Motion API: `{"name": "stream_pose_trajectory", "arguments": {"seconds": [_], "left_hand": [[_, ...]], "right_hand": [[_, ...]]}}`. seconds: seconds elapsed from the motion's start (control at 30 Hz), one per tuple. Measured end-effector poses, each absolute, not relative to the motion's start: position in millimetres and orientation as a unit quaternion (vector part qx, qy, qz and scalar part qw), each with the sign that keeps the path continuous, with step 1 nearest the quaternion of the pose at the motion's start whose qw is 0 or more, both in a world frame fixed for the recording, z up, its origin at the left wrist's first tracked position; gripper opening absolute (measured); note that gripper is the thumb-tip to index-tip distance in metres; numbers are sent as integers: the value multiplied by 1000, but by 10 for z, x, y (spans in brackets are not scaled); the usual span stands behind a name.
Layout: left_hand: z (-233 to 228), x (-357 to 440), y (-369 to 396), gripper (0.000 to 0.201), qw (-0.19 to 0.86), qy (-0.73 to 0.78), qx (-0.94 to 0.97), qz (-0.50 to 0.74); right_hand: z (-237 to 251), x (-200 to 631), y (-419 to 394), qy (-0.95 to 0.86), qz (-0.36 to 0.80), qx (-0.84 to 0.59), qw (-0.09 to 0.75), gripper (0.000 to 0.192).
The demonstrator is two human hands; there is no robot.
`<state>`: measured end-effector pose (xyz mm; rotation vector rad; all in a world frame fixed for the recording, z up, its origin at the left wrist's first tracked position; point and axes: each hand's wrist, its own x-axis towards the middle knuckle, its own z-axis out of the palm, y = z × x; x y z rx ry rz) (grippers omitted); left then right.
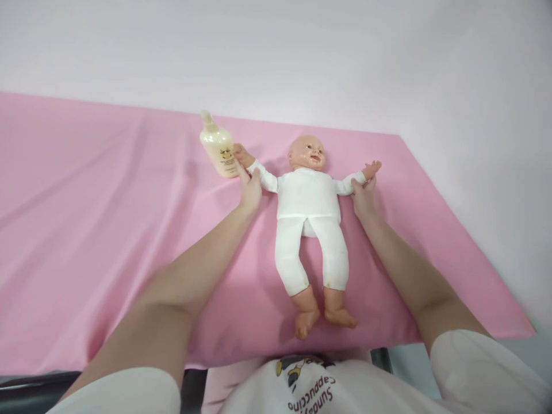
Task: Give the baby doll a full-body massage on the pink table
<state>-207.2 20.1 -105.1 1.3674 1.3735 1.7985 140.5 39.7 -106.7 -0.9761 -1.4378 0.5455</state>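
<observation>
The doll (308, 195) lies face up on the pink cloth (129, 230), long axis running near to far: head far, feet near, arms extended left and right. The left hand (250, 187) pinches the left-side forearm; the right hand (365, 198) pinches the right-side forearm. Fingers beneath both are partly hidden. A bottle (218, 146) stands left of the doll, apparently touching its outstretched hand. The near picture edge cuts off the shirt (345, 382).

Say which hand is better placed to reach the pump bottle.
The left hand, probably: it holds one doll arm beside the pump bottle, while the right hand holds the other arm, farther away.
</observation>
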Motion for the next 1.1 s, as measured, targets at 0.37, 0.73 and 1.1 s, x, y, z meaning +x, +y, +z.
{"name": "stream_pose_trajectory", "arguments": {"seconds": [0.37, 0.73, 1.1], "left_hand": [[-915, -1883, -5, 52, 121, 445, 751, 473], [-923, -1843, 2, 48, 132, 441, 769, 444], [-947, -1928, 30, 75, 171, 444, 689, 548]], "right_hand": [[-839, 1239, 157, -737, 234, -393, 498, 61], [-920, 1201, 182, -775, 204, -387, 456, 48], [-948, 1296, 240, -684, 229, -430, 542, 72]]}}
